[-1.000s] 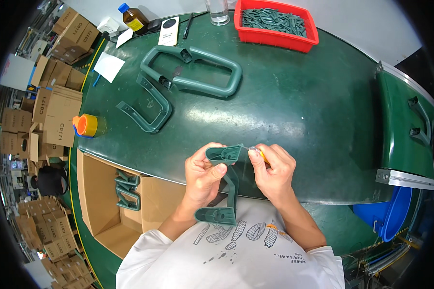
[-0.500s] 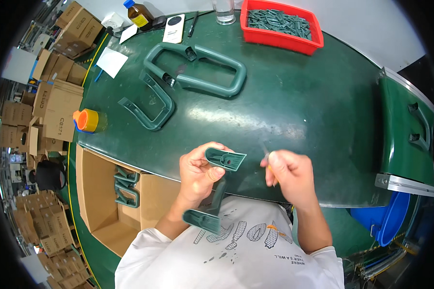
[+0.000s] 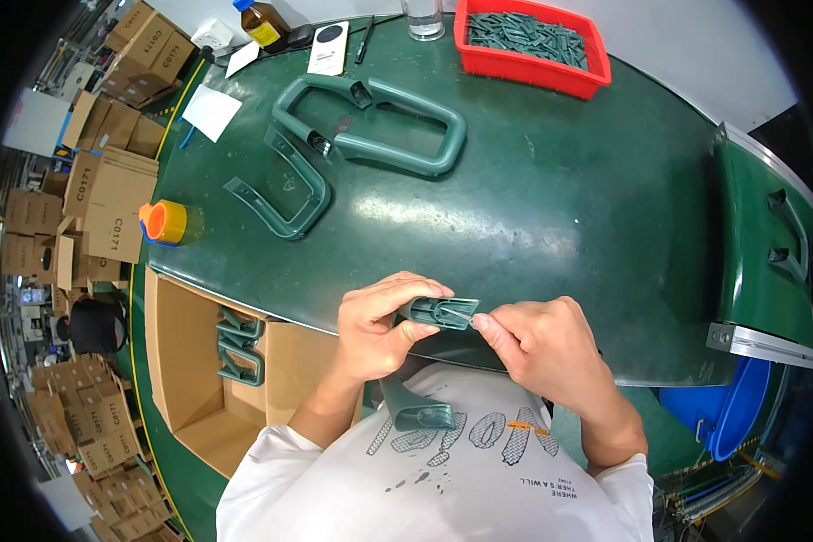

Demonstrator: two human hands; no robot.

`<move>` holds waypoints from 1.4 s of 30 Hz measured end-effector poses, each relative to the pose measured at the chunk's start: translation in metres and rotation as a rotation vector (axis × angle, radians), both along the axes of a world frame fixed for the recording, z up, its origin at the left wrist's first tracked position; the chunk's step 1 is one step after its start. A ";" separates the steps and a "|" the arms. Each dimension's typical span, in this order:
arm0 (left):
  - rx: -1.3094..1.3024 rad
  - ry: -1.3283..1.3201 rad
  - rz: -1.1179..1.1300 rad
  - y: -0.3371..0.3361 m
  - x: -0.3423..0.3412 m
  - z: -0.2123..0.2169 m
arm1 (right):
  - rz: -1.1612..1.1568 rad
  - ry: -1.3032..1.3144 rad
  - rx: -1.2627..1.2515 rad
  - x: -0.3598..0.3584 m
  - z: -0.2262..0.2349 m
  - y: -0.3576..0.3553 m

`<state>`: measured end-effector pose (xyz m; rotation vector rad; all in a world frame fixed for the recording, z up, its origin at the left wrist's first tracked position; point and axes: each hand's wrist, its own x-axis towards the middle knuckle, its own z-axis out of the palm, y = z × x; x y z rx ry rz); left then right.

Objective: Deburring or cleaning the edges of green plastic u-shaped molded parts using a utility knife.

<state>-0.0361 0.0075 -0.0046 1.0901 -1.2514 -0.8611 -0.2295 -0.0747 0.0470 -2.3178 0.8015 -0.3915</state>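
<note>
My left hand [image 3: 375,330] is wrapped round one end of a green plastic U-shaped handle [image 3: 420,414]. It holds the handle at the table's near edge with the hollow, ribbed end facing up and right. The other end hangs down in front of my shirt. Pinched in my right hand [image 3: 551,348] is a thin-bladed tool [image 3: 456,313], its slim metal tip inside that hollow end. My fingers hide the tool's grip. Farther back on the green table [image 3: 533,244] lie a separate U-shaped handle [image 3: 312,212] and two more [image 3: 425,165] placed end to end in a loop.
A red bin [image 3: 533,75] of small green strips stands at the back. An open cardboard box [image 3: 190,425] with green handles is at the left. An orange tape roll [image 3: 165,222], brown bottle [image 3: 264,32] and glass [image 3: 425,20] sit on the table; a blue bucket [image 3: 727,415] is at right.
My right hand has moved left and brought the tool tip into the handle's hollow end. My left hand has tilted the handle slightly, and its lower end has shifted right.
</note>
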 end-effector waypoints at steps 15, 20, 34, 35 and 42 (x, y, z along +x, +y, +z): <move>-0.071 -0.282 0.013 -0.007 0.001 0.001 | 0.091 0.084 -0.007 -0.003 -0.001 0.000; 0.058 -0.143 0.187 -0.004 0.006 -0.001 | -0.074 -0.110 0.210 -0.011 -0.006 -0.008; 0.026 -0.144 0.593 -0.011 0.001 -0.008 | -0.165 -0.462 0.593 -0.008 -0.031 0.013; 0.070 -0.116 0.607 -0.007 0.003 -0.010 | -0.162 -0.484 0.445 -0.006 -0.031 0.011; 0.591 1.068 -0.375 0.008 -0.018 -0.014 | 0.021 -0.479 0.071 -0.001 -0.031 0.000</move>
